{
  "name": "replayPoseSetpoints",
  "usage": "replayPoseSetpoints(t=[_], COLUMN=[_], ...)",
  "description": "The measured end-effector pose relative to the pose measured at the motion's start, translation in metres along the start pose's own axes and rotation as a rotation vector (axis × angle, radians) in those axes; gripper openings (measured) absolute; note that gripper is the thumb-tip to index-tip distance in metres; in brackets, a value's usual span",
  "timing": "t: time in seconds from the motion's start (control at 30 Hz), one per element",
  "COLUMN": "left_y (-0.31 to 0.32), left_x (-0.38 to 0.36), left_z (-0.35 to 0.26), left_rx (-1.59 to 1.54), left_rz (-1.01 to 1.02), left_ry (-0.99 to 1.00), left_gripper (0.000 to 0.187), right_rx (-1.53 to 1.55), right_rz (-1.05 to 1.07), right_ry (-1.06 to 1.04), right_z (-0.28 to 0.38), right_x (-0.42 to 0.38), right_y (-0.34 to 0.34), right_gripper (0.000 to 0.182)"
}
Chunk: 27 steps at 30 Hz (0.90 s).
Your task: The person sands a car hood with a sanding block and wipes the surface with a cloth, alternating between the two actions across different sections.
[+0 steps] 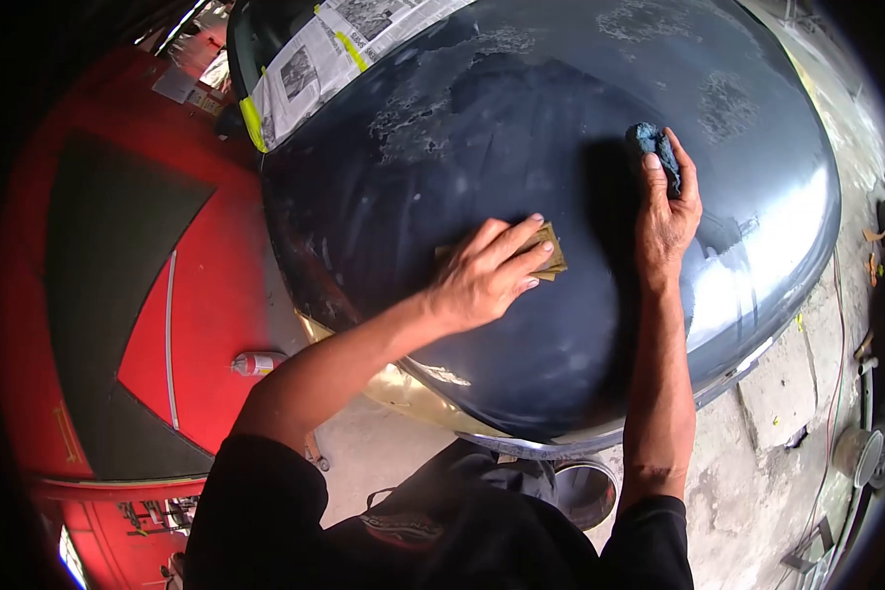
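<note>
My left hand [487,273] lies over a folded piece of brown sandpaper [555,258], pressing it against a dark, curved car panel [521,364]. The fingers stretch across the paper, and its edges show on both sides of the hand. Farther right, my right hand [667,231] grips a crumpled blue cloth [663,157] between thumb and fingers, above the same panel, with a dark shadow beside it. Patchy, worn-looking marks [408,123] show on the far part of the panel, and bright light reflects off its right side.
Newspaper [310,84] held with yellow tape [350,51] covers the panel's far left edge. A red car [206,315] with a black section stands at left, a small bottle [256,364] on it. Below the panel is a bucket [588,492]. Assorted items line the concrete floor [747,472] at right.
</note>
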<state>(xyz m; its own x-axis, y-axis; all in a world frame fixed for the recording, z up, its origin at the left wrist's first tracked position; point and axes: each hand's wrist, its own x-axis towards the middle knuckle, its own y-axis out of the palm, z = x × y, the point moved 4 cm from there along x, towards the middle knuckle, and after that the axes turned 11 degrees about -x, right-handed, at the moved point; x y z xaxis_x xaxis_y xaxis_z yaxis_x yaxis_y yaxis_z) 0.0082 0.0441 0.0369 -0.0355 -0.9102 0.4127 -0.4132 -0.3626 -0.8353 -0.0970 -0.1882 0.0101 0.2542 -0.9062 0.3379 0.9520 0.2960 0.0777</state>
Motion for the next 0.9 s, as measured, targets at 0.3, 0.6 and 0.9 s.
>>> replayPoseSetpoints(t=[0.3,0.6,0.9], left_y=[-0.017,-0.020,-0.014], left_x=[0.116,0.079,0.014], left_z=[0.123,0.096,0.024], left_rx=[0.296,0.229,0.111], left_rz=[-0.235,-0.195,-0.098], left_ry=[-0.142,-0.025,-0.188], left_gripper=[0.035,0.034,0.038], right_rx=[-0.084,-0.081,-0.056], right_rz=[0.006,0.006,0.021], right_ry=[-0.021,-0.036,-0.012], right_z=[0.004,0.003,0.007], right_x=[-0.002,-0.001,-0.001], right_y=[-0.005,-0.003,-0.003], right_gripper=[0.038,0.039,0.038])
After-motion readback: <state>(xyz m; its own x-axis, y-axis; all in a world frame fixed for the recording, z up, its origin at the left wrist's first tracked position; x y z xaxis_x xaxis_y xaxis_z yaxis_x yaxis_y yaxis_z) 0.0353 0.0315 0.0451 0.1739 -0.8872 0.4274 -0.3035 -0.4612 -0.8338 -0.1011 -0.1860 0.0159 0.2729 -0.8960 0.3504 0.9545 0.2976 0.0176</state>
